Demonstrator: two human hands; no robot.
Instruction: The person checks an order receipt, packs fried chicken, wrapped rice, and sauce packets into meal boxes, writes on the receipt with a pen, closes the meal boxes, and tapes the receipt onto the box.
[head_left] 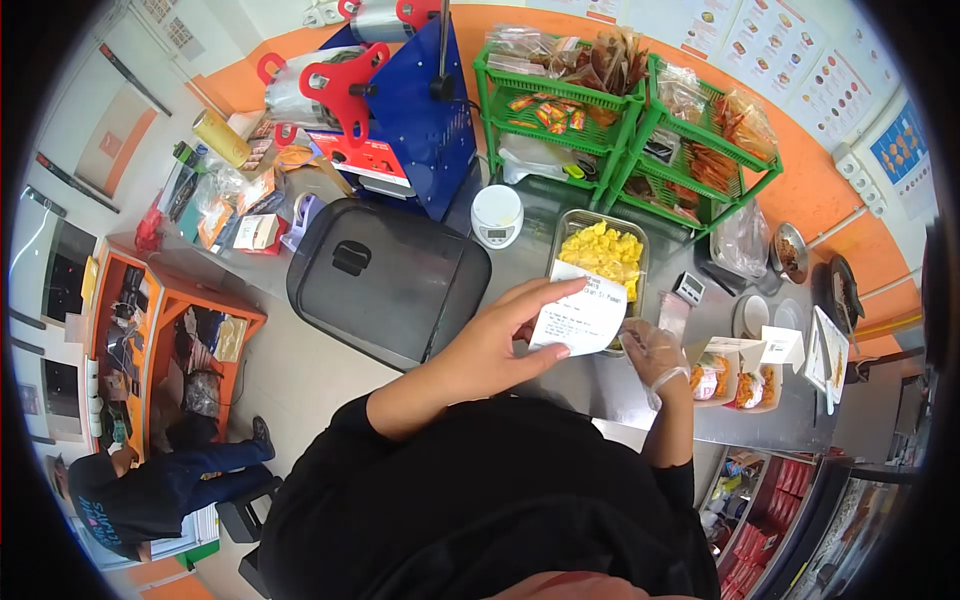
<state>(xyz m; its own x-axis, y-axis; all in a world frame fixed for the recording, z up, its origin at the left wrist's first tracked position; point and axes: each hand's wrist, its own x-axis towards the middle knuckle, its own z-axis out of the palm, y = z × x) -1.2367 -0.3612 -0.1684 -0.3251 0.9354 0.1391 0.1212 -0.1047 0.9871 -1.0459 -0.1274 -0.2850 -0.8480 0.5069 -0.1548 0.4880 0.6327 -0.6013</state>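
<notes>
My left hand (520,335) pinches a printed paper receipt (577,318) between thumb and fingers and holds it up in front of me. Behind the slip, partly covered by it, stands a metal tray (642,232) with yellow food pieces (603,248) in it. My right hand (655,352) wears a clear plastic glove and hovers beside the receipt, near the tray's front right corner. Its fingers are loosely bent and apart, with nothing visible in them. Right of that hand, two open paper boxes (752,392) hold orange-coloured food and white-and-red packets.
A white digital scale (497,216) and a large black lidded bin (385,280) are to the left. Green racks (560,95) with packets line the back, beside a blue sealing machine (425,130). A small timer (690,288) sits on the counter. Another person (150,500) is at far left.
</notes>
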